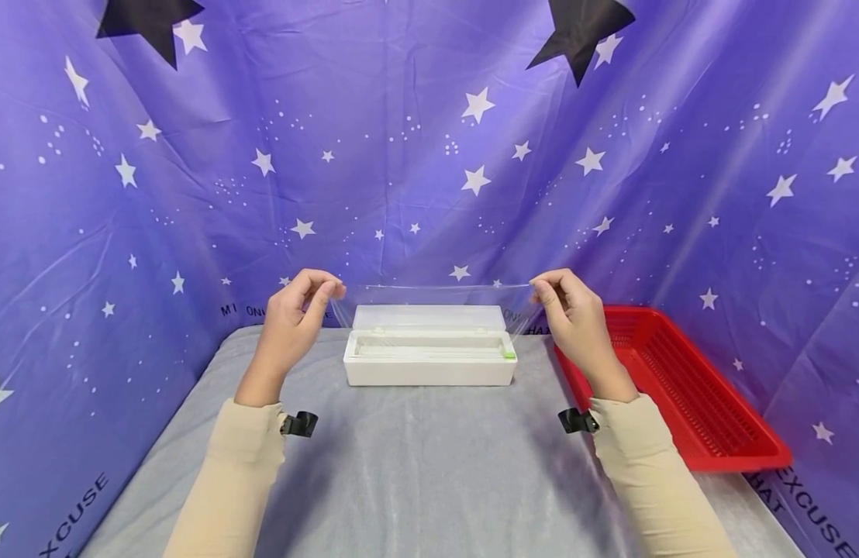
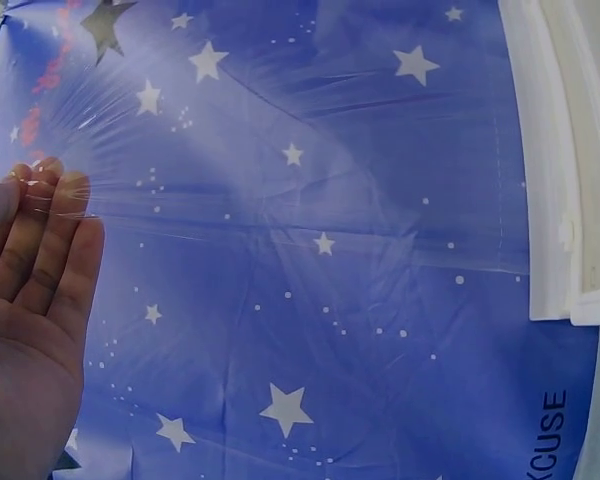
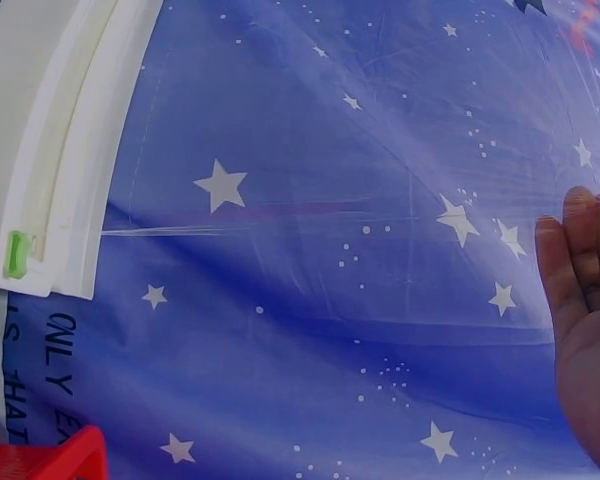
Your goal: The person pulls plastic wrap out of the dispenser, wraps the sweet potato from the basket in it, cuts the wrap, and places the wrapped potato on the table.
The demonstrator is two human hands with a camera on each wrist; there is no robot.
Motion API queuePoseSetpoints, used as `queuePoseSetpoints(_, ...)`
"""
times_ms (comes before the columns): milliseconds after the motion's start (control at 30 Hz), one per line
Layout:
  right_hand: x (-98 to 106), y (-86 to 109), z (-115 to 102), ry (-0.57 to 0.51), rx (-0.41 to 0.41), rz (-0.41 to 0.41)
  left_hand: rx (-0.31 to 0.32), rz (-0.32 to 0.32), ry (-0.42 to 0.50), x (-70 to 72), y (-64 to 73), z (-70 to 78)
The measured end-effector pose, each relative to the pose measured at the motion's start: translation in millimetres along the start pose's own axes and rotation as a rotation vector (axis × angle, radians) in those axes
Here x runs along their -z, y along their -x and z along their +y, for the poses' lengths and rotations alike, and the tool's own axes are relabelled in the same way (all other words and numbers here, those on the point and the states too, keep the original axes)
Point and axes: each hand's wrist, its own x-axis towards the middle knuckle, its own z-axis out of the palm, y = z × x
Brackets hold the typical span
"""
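A white cling film dispenser (image 1: 429, 373) stands on the grey cloth with its lid (image 1: 429, 317) raised at the back. At the right end of its front edge sits a small green slider (image 3: 17, 255). Clear cling film (image 1: 436, 296) stretches up out of the box into a wide sheet, its top edge nearly level. My left hand (image 1: 294, 314) pinches the upper left corner between thumb and fingers. The upper right corner is pinched by my right hand (image 1: 574, 319). Fine creases fan out from the left fingers (image 2: 78, 260) across the film.
A red plastic basket (image 1: 733, 463) lies to the right, partly behind my right forearm. The grey cloth (image 1: 429, 465) covers the table. Purple star-printed curtain (image 1: 401, 155) hangs close at the back and both sides.
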Motion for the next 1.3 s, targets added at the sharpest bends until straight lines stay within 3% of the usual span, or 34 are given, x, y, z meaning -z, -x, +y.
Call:
queuePoseSetpoints(533,6,4.4,-7,-0.060,-0.006,-0.017,-0.047,0.023,0.056,1.9,3.8,6.3)
queuePoseSetpoints(933,5,11.1,-5,-0.110,-0.114,-0.099,0.055,-0.033,0.123,2.5,7.7,5.7)
queuePoseSetpoints(1300,1,20.5,4,-0.076,-0.181,-0.126,0.080,-0.132,0.092,-10.0,18.1,-1.4)
